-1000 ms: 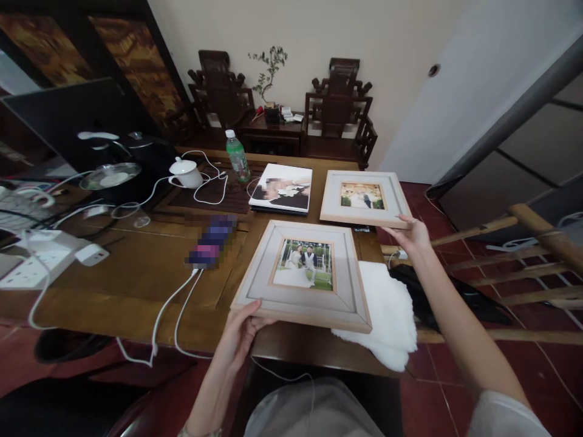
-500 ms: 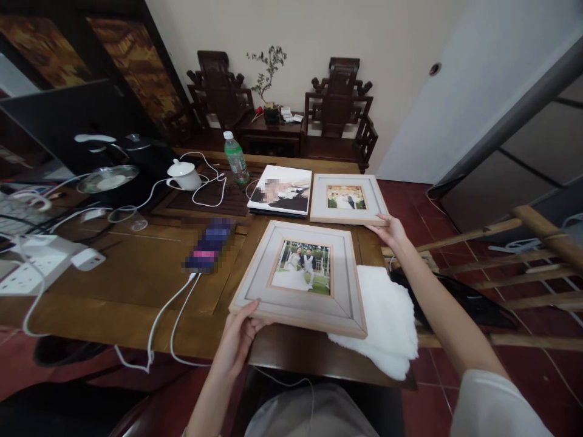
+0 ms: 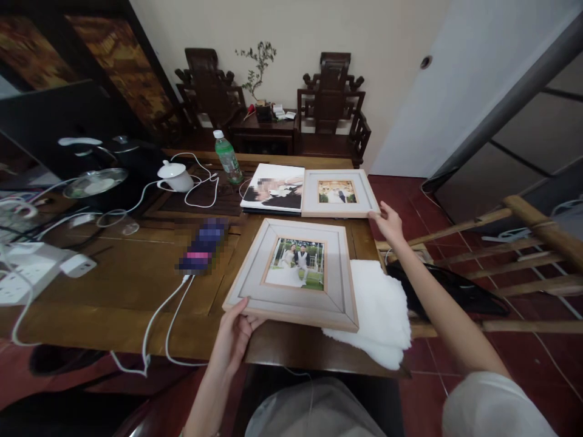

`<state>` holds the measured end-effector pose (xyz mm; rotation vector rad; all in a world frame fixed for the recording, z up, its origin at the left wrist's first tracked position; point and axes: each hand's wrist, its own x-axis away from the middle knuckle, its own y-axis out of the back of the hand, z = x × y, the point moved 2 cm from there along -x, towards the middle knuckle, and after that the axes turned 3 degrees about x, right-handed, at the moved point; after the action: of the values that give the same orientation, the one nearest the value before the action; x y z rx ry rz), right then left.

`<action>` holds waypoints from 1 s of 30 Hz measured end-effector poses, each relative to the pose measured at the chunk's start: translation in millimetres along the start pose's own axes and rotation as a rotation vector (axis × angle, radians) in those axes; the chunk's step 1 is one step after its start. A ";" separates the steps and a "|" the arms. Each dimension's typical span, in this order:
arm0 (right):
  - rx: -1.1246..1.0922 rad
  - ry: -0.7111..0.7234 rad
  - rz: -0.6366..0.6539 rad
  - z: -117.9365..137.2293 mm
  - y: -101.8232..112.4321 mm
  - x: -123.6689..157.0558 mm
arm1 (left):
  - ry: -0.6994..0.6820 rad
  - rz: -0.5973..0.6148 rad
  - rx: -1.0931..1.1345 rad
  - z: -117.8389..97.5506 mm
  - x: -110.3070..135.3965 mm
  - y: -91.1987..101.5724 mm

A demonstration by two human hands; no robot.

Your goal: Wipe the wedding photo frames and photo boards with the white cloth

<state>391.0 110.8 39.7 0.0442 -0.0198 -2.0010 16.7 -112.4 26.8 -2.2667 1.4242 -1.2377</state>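
The left hand (image 3: 235, 335) has thumb and fingers clamped on the near picture frame (image 3: 292, 270), lower centre; the right hand (image 3: 389, 226) touches the far picture frame (image 3: 337, 193), right of centre, finger grip unclear. Both seem stiff, light, breakable: best held by opposite edges.

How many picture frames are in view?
2: the nearer frame, gripped by the left hand, and the farther frame, between the photo-covered book and the right hand.

Dim, soft indoor light here, the cabinet (image 3: 121, 64) deep in shadow, the near picture frame (image 3: 295, 270) reading clearly! Faint sheen on the bench (image 3: 132, 261), mosaic blocks over the phone (image 3: 203, 247), wide-angle stretching out at the edges.
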 end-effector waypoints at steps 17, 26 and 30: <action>0.991 0.832 0.469 9.9 6.1 300.4 | -0.066 0.060 0.079 -1.4 -6.4 1.8; 1.144 0.771 0.286 1.0 -19.3 288.1 | -0.072 0.112 0.109 0.2 -9.3 3.2; 1.048 0.837 0.207 6.8 1.3 277.8 | -0.063 0.124 0.088 1.2 -11.8 1.4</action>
<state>276.1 -142.3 40.4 1.4564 -0.5028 -1.4357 14.4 -103.9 18.8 -2.1068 1.4339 -1.1573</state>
